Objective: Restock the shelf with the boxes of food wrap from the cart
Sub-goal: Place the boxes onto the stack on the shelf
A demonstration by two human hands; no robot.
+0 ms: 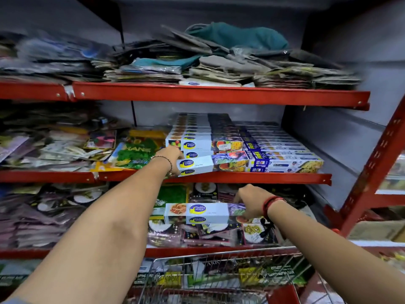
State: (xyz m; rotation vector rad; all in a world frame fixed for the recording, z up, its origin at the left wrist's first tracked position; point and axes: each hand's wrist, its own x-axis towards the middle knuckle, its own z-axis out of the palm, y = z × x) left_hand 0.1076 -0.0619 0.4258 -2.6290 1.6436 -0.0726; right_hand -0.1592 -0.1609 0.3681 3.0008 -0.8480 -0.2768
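Observation:
A stack of long white food wrap boxes fills the middle shelf, next to blue-labelled boxes. My left hand grips the left end of a tilted food wrap box at the stack's front, its left end hanging over the shelf lip. My right hand holds the right end of another food wrap box, level in the air in front of the lower shelf. The wire cart stands below, at the bottom of the view.
Flat packets crowd the left of the middle shelf, and a green packet lies beside my left hand. Folded cloths pile on the top shelf. A red upright rises at the right. Paper plate packs fill the lower shelf.

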